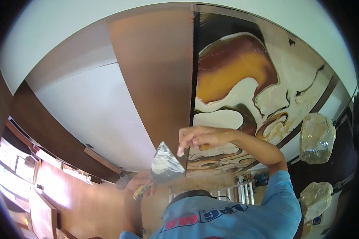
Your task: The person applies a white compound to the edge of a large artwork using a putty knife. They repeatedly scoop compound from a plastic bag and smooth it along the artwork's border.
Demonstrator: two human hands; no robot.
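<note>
Left hand [141, 181], lower centre of the frame: gripped the handle of a putty knife [166, 161], its triangular blade upward and smeared with white paste [162, 164]. Right hand [205, 136], centre: fingers bent, a white dab on one fingertip, near the blade; I could not tell whether they pinched anything. Brown panel [153, 71], upper centre: stood behind both. Marbled panel [243, 71], upper right: adjoined it along a dark strip [194, 79]. Two glass shades [317, 139]: hung at right. Ladder [243, 195]: stood lower centre-right. Window [14, 161]: shone lower left.
</note>
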